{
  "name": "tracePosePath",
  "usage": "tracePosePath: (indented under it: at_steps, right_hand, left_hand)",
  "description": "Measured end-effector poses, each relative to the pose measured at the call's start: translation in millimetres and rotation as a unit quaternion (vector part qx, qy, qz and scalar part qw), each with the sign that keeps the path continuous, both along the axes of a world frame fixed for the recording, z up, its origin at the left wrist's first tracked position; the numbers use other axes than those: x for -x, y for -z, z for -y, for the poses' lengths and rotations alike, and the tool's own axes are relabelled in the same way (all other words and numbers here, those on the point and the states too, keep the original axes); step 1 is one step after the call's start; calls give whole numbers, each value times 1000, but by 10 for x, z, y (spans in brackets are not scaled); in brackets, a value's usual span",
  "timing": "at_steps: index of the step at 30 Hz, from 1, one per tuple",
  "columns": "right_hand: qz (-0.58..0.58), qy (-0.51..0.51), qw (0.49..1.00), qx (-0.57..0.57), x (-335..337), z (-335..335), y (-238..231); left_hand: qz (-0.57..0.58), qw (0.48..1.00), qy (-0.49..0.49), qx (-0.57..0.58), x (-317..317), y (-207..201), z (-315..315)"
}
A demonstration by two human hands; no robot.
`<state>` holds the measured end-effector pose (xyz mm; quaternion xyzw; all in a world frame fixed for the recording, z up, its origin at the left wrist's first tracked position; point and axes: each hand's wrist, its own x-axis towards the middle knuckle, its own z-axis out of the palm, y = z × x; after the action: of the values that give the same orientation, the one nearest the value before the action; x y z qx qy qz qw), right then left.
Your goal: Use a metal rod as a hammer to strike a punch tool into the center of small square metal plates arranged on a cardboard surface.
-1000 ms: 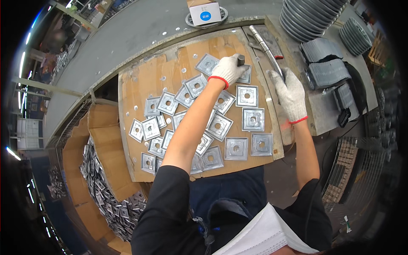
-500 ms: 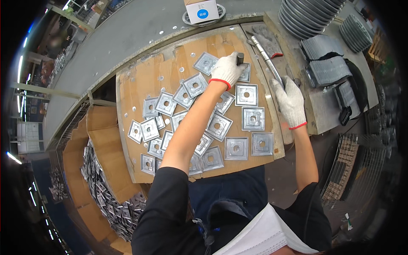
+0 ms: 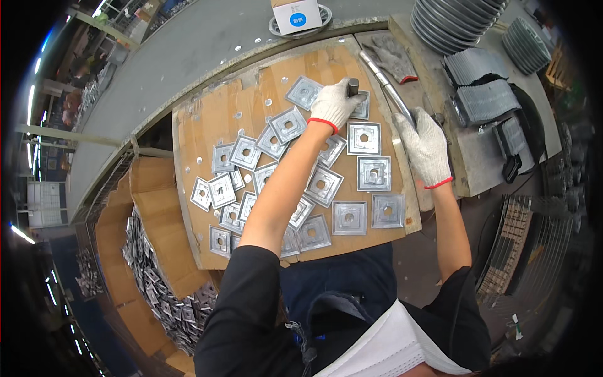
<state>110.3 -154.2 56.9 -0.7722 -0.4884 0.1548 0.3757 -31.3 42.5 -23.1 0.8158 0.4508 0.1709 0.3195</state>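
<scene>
My gloved left hand (image 3: 333, 103) is closed around a short dark cylindrical tool (image 3: 353, 87), whose blunt top sticks up above the fingers. It is over a square metal plate (image 3: 360, 107), partly hidden by the glove. My gloved right hand (image 3: 427, 144) grips the near end of a long silver metal bar (image 3: 388, 87) slanting away to the far left. More square plates with centre holes (image 3: 364, 138) lie on the cardboard-covered board (image 3: 207, 132), some overlapping. My left forearm hides part of them.
At left stands a cardboard box (image 3: 157, 213) full of small metal parts (image 3: 151, 283). A grey glove (image 3: 392, 60) lies beyond the bar. Stacked metal rings (image 3: 455, 25) and ribbed grey parts (image 3: 483, 100) stand at right. A white box (image 3: 295, 17) sits at the far edge.
The far end of the metal bar has swung a little to the left, with my right hand shifting slightly away from me. My left hand has barely moved.
</scene>
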Motion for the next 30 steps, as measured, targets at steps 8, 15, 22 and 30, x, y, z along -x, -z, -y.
tracePosePath:
  at_steps: [8,15,22,30]
  right_hand:
    - [28,-1,991,-134,238,-245,-450]
    - [197,-72,956,203,8,-474,-1]
    - [78,17,994,78,11,13,122]
    - [97,11,975,198,-4,267,528]
  left_hand:
    - [-34,999,-4,8,13,59,5]
    - [-6,999,1,-40,-15,82,-53]
    - [-25,999,-32,-2,17,-109,43]
    - [45,999,26,-15,-9,-356,61]
